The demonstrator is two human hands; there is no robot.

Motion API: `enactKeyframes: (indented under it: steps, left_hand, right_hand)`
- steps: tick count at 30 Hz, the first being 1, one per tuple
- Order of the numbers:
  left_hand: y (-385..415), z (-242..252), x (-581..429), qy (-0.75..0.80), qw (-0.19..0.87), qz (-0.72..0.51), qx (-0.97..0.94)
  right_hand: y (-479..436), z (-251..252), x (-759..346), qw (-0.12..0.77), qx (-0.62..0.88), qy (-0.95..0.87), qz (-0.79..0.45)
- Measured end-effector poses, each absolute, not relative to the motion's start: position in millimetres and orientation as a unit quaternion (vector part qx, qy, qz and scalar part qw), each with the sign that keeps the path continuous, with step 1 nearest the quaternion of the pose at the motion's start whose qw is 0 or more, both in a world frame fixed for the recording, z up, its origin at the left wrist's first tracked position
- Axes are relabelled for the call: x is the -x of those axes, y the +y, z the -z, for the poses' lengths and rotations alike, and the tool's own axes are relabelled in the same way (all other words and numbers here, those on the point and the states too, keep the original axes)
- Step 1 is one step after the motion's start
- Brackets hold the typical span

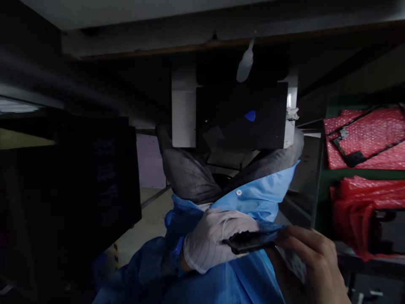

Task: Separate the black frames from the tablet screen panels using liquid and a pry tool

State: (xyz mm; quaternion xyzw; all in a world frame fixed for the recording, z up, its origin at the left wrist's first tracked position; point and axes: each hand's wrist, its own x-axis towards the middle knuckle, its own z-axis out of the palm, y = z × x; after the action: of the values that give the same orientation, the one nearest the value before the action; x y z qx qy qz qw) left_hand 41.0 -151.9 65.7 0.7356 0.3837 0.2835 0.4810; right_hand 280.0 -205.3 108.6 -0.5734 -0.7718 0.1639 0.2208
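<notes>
My left hand [218, 240], in a whitish striped glove, is closed around one end of a flat black part [249, 241] held above my lap. A thin, glossy bluish film [268, 228] shows along the part's upper side. My bare right hand [311, 253] has its thumb and fingers pinched at the right end, where the film and the black part meet. Whether the right fingers grip only the film or the part too, I cannot tell. The exact kind of the part is too dark to make out.
Above my knees is a dark board [228, 114] with a blue triangular pick [250, 115]. A white dropper bottle [246, 63] lies near the bench edge [158, 42]. At right, red bubble-wrap [379, 131] bears a black frame [354, 158]. A large black box [79, 190] stands left.
</notes>
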Motion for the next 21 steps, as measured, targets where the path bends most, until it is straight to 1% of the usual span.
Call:
enactKeyframes:
  steps: [4,7,11,14,21]
  left_hand:
    - [-174.5,-55.8,-42.9,0.383,0.504,-0.241,-0.735]
    - [-182.7,-47.8,-37.2,0.382,0.514,-0.225,-0.735]
    - [-184.9,-44.1,-26.3,0.373,0.520,-0.219,-0.736]
    - [-187.9,-41.5,-23.1,0.369,0.523,-0.217,-0.737]
    - [-201.3,-25.4,-19.2,0.377,0.515,-0.211,-0.740]
  right_hand:
    - [-236.0,-105.6,-297.7,0.210,0.578,-0.762,-0.203]
    - [-245.7,-107.3,-301.0,0.203,0.594,-0.750,-0.210]
    - [-248.0,-110.4,-299.5,0.198,0.597,-0.750,-0.203]
    - [-251.2,-109.9,-302.1,0.204,0.596,-0.746,-0.217]
    - [-257.2,-109.8,-309.2,0.186,0.586,-0.752,-0.238]
